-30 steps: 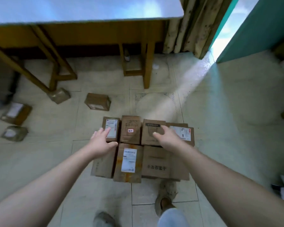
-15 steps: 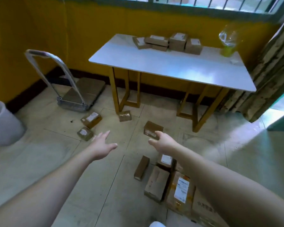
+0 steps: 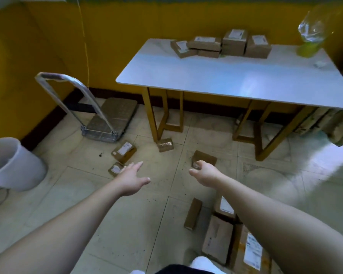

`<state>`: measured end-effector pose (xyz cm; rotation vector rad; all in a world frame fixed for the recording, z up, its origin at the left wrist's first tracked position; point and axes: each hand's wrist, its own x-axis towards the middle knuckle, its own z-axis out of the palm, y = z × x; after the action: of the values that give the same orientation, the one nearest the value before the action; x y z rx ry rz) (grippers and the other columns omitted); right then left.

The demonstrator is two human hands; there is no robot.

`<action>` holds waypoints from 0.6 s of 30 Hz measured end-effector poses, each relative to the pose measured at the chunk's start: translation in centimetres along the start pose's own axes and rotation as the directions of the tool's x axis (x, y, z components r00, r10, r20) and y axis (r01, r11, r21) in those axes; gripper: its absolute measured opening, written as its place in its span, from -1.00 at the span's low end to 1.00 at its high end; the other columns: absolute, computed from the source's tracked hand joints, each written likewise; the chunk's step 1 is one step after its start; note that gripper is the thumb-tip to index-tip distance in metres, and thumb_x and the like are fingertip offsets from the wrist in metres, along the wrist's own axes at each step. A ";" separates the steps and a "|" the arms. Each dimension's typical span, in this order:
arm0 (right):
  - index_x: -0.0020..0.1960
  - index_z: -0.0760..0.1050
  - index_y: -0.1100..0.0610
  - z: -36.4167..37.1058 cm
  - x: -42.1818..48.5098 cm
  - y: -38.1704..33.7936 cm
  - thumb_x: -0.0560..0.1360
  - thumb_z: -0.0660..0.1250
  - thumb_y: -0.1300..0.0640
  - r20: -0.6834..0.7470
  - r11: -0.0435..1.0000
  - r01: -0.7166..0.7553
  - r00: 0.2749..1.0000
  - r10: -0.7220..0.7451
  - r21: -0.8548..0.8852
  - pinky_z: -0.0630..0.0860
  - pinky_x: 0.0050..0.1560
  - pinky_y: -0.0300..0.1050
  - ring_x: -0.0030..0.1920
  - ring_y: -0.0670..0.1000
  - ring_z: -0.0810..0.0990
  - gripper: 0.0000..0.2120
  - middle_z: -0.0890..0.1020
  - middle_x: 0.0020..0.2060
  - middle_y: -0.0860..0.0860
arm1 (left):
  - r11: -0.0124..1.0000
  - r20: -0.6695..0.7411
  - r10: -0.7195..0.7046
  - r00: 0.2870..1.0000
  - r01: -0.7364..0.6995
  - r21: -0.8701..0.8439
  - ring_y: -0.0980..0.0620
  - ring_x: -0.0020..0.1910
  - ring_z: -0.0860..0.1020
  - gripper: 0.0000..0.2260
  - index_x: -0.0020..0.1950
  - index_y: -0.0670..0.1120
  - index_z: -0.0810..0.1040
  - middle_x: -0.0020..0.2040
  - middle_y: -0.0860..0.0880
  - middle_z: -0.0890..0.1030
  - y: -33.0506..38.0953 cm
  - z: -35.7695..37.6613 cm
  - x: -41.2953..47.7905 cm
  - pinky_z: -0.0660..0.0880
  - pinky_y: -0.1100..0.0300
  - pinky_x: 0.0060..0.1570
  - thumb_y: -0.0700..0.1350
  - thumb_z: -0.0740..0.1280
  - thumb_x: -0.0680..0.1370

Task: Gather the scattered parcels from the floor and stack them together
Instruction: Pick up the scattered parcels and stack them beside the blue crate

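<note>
Parcels lie in two groups on the tiled floor (image 3: 127, 224). Four are scattered towards the wall. A labelled parcel (image 3: 124, 152) and a small parcel (image 3: 115, 169) lie just beside each other near the folding trolley (image 3: 111, 115). A taped parcel (image 3: 165, 144) rests against the counter's (image 3: 226, 76) front left leg, and a brown parcel (image 3: 204, 157) lies on the floor in front of the counter.

The gathered parcels (image 3: 218, 240) sit close together at the lower right, by the person's feet, with a narrow one (image 3: 193, 213) slightly apart on their left.

Both arms reach forward over the floor. The left hand (image 3: 132, 179) is flat, its fingers straight and close together with the thumb spread out, and it holds nothing. The right hand (image 3: 205, 173) has loosely curled fingers and overlaps the brown parcel's near edge; contact cannot be told.

More boxes (image 3: 234, 42) are stacked at the counter's far edge. A white bin (image 3: 10, 165) stands at the left.
</note>
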<state>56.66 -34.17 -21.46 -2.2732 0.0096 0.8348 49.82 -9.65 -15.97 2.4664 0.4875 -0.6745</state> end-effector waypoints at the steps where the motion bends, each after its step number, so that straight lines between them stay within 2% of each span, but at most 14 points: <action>1: 0.53 0.13 0.08 0.2 0.6 0.3 0.57 0.24 -0.10 -0.003 1.000 -0.028 1.000 0.028 0.013 0.33 0.37 0.06 0.43 0.15 0.30 -0.38 0.28 0.47 0.13 | 1.000 0.020 0.003 1.000 -0.003 0.009 -0.09 0.53 0.05 -0.33 0.55 0.05 0.08 0.56 -0.05 0.08 0.1 0.0 1.2 0.10 -0.10 0.46 0.09 0.32 0.53; 8: 0.53 0.14 0.09 4.6 4.2 3.1 0.57 0.24 -0.11 -0.041 0.944 -0.284 0.955 0.295 0.169 0.33 0.34 0.02 0.42 0.13 0.32 -0.38 0.29 0.47 0.12 | 0.988 0.183 0.099 0.978 -0.118 0.096 -0.07 0.51 0.13 -0.36 0.53 0.09 0.12 0.55 -0.04 0.13 0.4 2.3 11.0 0.19 -0.10 0.44 0.07 0.34 0.53; 13: 0.53 0.14 0.10 10.0 7.9 5.0 0.57 0.21 -0.12 -0.069 0.838 -0.457 0.865 0.496 0.298 0.33 0.27 -0.10 0.40 0.09 0.35 -0.38 0.32 0.46 0.08 | 0.979 0.470 0.120 0.874 -0.182 0.088 -0.06 0.50 0.16 -0.38 0.55 0.06 0.11 0.55 -0.04 0.15 -1.9 5.8 19.5 0.17 -0.03 0.44 0.06 0.31 0.55; 17: 0.53 0.15 0.07 14.7 11.7 8.0 0.56 0.22 -0.11 -0.035 0.745 -0.535 0.803 0.595 0.398 0.43 0.13 -0.14 0.32 0.05 0.41 -0.39 0.33 0.46 0.05 | 0.973 0.574 0.092 0.814 -0.196 0.121 -0.07 0.50 0.15 -0.37 0.55 0.02 0.09 0.55 -0.07 0.14 -4.3 10.7 24.7 0.14 0.04 0.43 0.05 0.30 0.56; 18: 0.52 0.16 0.06 15.7 12.8 9.1 0.56 0.23 -0.11 -0.026 0.727 -0.546 0.792 0.610 0.417 0.40 0.15 -0.14 0.33 0.06 0.41 -0.40 0.34 0.45 0.04 | 0.975 0.588 0.078 0.805 -0.186 0.126 -0.07 0.50 0.17 -0.37 0.56 0.00 0.09 0.55 -0.07 0.15 -4.9 12.3 26.0 0.14 0.06 0.42 0.05 0.30 0.56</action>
<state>55.81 -28.41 -42.91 -1.9442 0.9362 0.8527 64.14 -7.73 -41.32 2.2518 0.0111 -1.3987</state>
